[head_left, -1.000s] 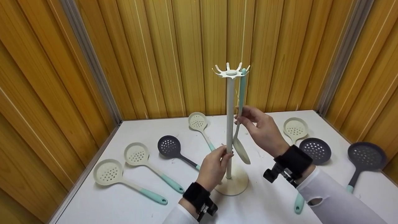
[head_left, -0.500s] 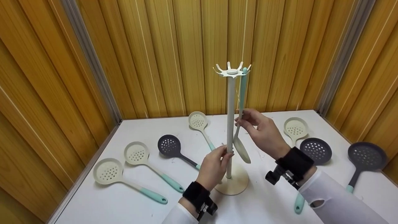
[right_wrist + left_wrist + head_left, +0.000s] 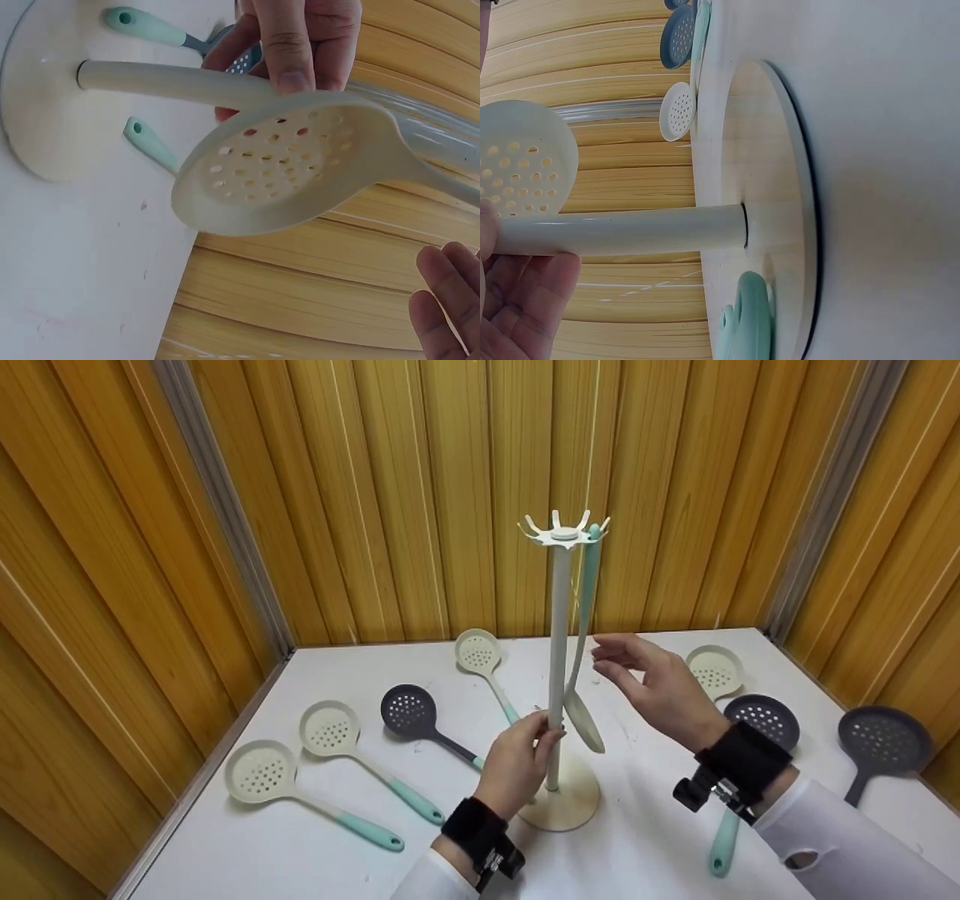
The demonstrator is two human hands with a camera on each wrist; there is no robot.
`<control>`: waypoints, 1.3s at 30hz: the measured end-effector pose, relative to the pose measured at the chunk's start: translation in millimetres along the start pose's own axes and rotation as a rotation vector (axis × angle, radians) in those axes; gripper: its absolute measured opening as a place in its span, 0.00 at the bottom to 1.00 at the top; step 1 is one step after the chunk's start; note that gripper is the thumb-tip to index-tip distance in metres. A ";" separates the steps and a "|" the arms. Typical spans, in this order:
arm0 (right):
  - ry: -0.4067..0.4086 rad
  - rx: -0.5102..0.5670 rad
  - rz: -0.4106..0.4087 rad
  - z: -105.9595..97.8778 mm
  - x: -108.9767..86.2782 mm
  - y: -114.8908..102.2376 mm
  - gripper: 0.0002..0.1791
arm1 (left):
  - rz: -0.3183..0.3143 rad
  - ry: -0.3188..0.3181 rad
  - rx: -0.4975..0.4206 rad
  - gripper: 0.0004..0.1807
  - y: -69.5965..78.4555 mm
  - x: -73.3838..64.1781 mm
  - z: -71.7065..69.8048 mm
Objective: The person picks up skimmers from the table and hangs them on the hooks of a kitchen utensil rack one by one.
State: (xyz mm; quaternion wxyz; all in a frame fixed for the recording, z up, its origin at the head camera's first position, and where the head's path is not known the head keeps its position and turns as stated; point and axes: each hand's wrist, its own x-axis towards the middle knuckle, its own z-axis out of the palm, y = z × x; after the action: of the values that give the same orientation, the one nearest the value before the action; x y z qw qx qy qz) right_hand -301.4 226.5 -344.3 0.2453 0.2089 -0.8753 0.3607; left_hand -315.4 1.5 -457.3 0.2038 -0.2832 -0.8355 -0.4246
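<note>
The left hand (image 3: 517, 761) has its fingers wrapped round the lower pole (image 3: 558, 660), above the round base (image 3: 574, 811), I'd guess so the stand can't tip. The right hand (image 3: 667, 688) holds nothing, its fingers relaxed and a little apart from the cream slotted spoon (image 3: 583, 724) just beside them. That spoon hangs by its green handle (image 3: 591, 577) from the hook ring (image 3: 564, 537) above both hands' fingers, which presumably takes its weight. More slotted spoons (image 3: 261, 772) lie on the desk (image 3: 637, 840), either side of the fingers.

You face yellow-brown wood-grain panels (image 3: 375, 472); grey metal posts (image 3: 228, 510) rise at both back corners. A white tabletop (image 3: 645, 840) spreads before you.
</note>
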 end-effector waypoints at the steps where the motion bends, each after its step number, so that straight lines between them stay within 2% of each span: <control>1: -0.001 -0.017 -0.003 -2.6 -1.5 2.9 0.19 | -0.002 -0.002 0.003 0.09 0.1 0.0 0.0; 11: -0.050 -0.163 0.019 -31.1 -26.4 35.3 0.21 | -0.021 -0.021 0.013 0.08 0.8 1.3 -1.2; 18: -0.122 -0.297 0.036 -49.0 -43.5 64.4 0.20 | -0.023 -0.010 0.012 0.08 -1.7 1.0 -2.3; 28: -0.176 -0.376 0.089 -63.6 -68.4 106.8 0.19 | -0.023 -0.028 0.013 0.09 -1.7 1.8 -1.1; 31: -0.235 -0.382 0.112 -65.2 -77.8 121.7 0.18 | -0.019 -0.032 0.018 0.09 -2.3 1.0 -0.3; 35: -0.360 -0.389 0.118 -68.4 -94.1 142.3 0.18 | -0.021 -0.032 0.018 0.09 -2.2 -0.2 0.3; 39: -0.455 -0.417 0.093 -72.8 -107.6 158.2 0.18 | -0.027 -0.030 0.013 0.09 -1.1 -0.5 -0.1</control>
State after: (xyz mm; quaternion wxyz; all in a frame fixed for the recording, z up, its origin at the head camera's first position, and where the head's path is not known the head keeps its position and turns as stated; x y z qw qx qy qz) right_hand -281.8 403.4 -445.3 0.0639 0.1893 -0.9714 0.1284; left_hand -315.8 0.7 -458.2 0.1874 -0.2769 -0.8449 -0.4176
